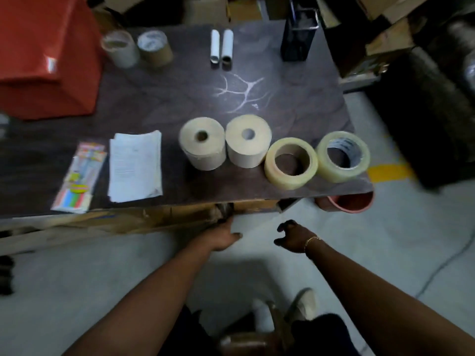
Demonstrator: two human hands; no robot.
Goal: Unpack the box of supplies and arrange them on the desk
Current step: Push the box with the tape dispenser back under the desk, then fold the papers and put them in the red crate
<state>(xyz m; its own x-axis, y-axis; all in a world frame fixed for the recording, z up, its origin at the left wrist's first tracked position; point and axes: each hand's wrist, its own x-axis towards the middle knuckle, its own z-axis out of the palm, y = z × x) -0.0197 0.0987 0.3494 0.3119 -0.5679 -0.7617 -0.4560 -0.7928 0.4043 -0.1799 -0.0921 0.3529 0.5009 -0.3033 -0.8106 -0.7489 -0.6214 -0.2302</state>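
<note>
On the dark desk (159,98) two beige paper rolls (202,143) (248,140) stand side by side. Right of them lie two clear tape rolls (291,163) (343,155) near the front right corner. A white paper stack (135,165) and a colourful stationery packet (80,176) lie at the front left. A cardboard box (144,218) sits below the desk's front edge. My left hand (223,238) reaches under the desk edge at the box, fingertips hidden. My right hand (294,238) hovers beside it with loosely curled fingers, holding nothing.
At the back stand two cardboard tubes (123,48) (155,47), two small white rolls (221,46) and a black pen holder (298,37). A red bag (46,62) fills the left corner. A reddish pot (347,202) sits under the right corner. Boxes crowd behind.
</note>
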